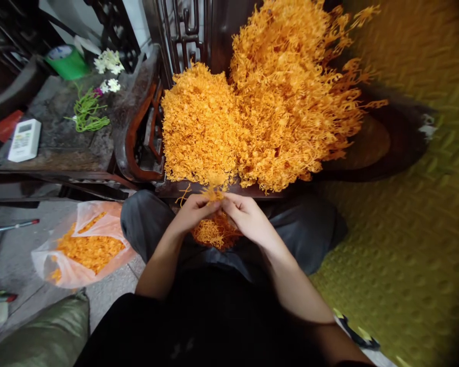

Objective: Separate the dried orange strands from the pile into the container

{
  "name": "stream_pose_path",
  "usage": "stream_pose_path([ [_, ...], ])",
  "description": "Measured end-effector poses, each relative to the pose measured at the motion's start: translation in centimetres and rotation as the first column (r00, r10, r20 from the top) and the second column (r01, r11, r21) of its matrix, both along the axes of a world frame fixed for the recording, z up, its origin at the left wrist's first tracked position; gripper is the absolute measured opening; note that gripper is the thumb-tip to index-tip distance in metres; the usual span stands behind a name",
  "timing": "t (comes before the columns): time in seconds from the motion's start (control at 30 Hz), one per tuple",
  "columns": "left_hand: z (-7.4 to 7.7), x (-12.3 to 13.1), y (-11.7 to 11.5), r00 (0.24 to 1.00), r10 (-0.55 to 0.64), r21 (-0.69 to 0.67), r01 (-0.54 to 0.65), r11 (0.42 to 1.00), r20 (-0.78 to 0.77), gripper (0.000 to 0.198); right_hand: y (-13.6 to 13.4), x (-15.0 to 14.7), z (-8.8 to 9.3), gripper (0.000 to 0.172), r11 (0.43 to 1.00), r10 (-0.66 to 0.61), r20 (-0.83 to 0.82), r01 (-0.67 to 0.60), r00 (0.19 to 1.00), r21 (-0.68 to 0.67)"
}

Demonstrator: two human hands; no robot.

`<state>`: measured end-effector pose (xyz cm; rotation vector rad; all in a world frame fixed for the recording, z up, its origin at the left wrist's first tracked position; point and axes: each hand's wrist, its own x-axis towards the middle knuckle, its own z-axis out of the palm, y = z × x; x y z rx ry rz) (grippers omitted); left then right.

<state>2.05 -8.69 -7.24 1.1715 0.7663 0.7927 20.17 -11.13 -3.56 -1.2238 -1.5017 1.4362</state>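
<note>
Orange sprigs (213,234) are lying in a tangle at the lap, nearest to the body. At the near left, a thin plastic bag (45,261) is resting on the floor (110,300), and it is holding many orange pieces (90,252); I cannot tell how its mouth is closing. It is lying close to the left knee (143,221), so a careless leg could be pressing it and spilling some pieces.

Just beyond the lap, the left hand (197,210) and the right hand (247,209) are meeting, their fingers pinching one small sprig (213,193) between them. Pulling too hard could be tearing it, and loose bits could be falling into the tangle below.

Farther, on the wooden seat (168,190), a smaller pile (199,127) is touching a larger pile (290,102) at the right. Because they are leaning together, they could be mixing. Far left, the tabletop (99,148) is carrying a remote control (25,140) and green stems (87,111).
</note>
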Motion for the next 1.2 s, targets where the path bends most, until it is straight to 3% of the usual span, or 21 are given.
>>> stream_pose_path([
  [0.1, 0.7, -0.1, -0.1, 0.974, 0.121, 0.197, -0.082, 0.977, -0.191, 0.045, 0.5, -0.7, -0.3, 0.031, 0.987, -0.126, 0.144, 0.109, 0.981, 0.120],
  [0.17, 1.2, -0.2, -0.3, 0.962, 0.136, 0.223, -0.083, 0.971, -0.235, 0.041, 0.7, -0.8, -0.4, 0.028, 0.972, -0.153, 0.213, 0.108, 0.965, 0.211],
  [0.3, 1.7, 0.0, -1.0, 0.953, 0.219, 0.104, -0.201, 0.974, -0.210, 0.035, 1.2, -0.6, -0.3, 0.035, 0.943, -0.177, 0.296, 0.075, 0.939, 0.325],
  [0.47, 0.7, 1.3, -0.8, 0.922, 0.385, 0.005, -0.385, 0.923, -0.039, 0.037, 1.0, -1.0, 0.2, 0.032, 0.938, -0.155, 0.354, 0.025, 0.922, 0.347],
  [0.6, 0.2, 1.9, 0.2, 0.772, 0.619, -0.171, -0.597, 0.784, 0.143, 0.047, -0.4, -2.3, 0.6, 0.029, 0.907, -0.203, 0.325, 0.052, 0.924, 0.418],
  [0.67, 0.3, 1.8, 0.6, 0.722, 0.669, -0.220, -0.633, 0.742, 0.176, 0.049, -1.2, -2.7, 0.7, 0.025, 0.890, -0.226, 0.298, 0.072, 0.928, 0.451],
  [0.73, 0.6, 1.5, 0.6, 0.787, 0.596, -0.240, -0.554, 0.797, 0.161, 0.049, -1.5, -2.7, 0.7, 0.024, 0.885, -0.221, 0.281, 0.071, 0.934, 0.461],
  [0.8, 0.8, 1.4, 0.3, 0.885, 0.447, -0.255, -0.406, 0.877, 0.129, 0.047, -1.2, -2.4, 0.5, 0.026, 0.885, -0.222, 0.278, 0.073, 0.935, 0.460],
  [0.9, 0.9, 1.4, -0.4, 0.941, 0.318, -0.222, -0.287, 0.932, 0.116, 0.048, -0.4, -1.8, 0.2, 0.027, 0.886, -0.244, 0.295, 0.089, 0.924, 0.455],
  [1.2, 0.8, 0.8, -0.9, 0.930, 0.367, -0.049, -0.367, 0.929, -0.013, 0.041, -0.1, -1.6, 0.1, 0.029, 0.883, -0.245, 0.389, 0.039, 0.888, 0.467],
])
